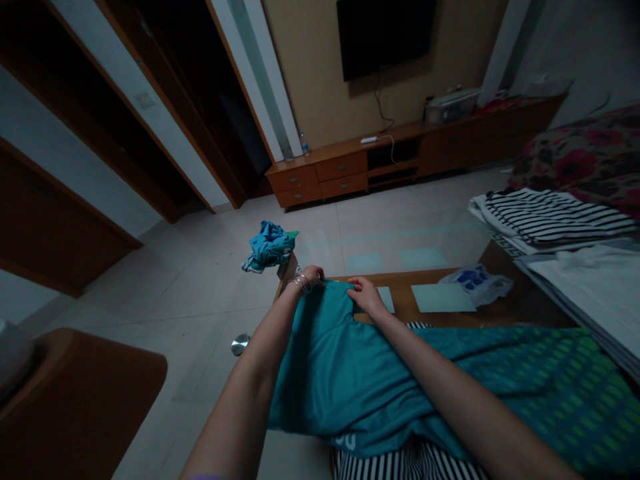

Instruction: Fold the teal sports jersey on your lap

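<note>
Teal jersey garment (pixel 333 373), thin and limp, lies spread over the near left part of the low brown wooden table (pixel 505 305), its near hem hanging off the table's front edge towards the person. Judged light, soft and not fragile. It will sag and crease wherever unsupported, and the smooth knit may slide on the tabletop. Best hold, in my assessment: pinch at an edge or corner, at two points set apart, not in the middle.

The left hand (pixel 311 274), with silver bangles (pixel 301 283) at the wrist, is closed on the garment's far edge near the table's far left corner. The right hand (pixel 366 295) pinches the same edge just beside it, further in along the table. Both forearms lie over the garment.

A crumpled blue cloth (pixel 270 247) sits at the table's far left corner. Pale green paper sheets (pixel 443 298) and a white plastic bag (pixel 477 280) rest on the table's far side.
</note>
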The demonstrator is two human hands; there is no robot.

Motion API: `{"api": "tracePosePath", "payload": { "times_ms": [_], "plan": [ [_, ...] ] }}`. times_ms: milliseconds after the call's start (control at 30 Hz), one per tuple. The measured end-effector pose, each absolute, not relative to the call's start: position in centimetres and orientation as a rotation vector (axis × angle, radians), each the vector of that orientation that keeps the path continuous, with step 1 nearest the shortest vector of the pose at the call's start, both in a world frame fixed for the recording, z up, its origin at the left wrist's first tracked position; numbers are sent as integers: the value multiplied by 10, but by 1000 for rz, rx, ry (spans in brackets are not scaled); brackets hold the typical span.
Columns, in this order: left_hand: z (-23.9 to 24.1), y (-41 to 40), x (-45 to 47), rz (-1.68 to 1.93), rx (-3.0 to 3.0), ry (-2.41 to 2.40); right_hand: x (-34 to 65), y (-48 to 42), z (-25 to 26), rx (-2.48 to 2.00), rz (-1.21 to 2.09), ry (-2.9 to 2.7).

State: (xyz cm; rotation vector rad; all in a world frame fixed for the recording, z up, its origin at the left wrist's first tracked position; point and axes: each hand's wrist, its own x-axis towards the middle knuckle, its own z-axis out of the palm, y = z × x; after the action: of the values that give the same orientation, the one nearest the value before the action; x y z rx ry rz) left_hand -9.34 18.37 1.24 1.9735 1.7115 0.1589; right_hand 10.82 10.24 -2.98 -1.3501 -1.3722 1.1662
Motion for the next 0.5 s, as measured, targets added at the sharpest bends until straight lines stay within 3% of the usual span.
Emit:
{"api": "tracePosePath", "payload": {
  "times_ms": [167, 300, 500],
  "plan": [
    [41, 179, -100, 255, 1975, 1606, 116, 98, -24, -1333, 1237, -1359],
    [78, 130, -114, 374, 1929, 1486, 126, 79, -7, -1273, 1322, -1370],
    [126, 31, -153, 250, 1541, 1139, 144, 27, 23, -834, 1809, -1645]
  ]
}}
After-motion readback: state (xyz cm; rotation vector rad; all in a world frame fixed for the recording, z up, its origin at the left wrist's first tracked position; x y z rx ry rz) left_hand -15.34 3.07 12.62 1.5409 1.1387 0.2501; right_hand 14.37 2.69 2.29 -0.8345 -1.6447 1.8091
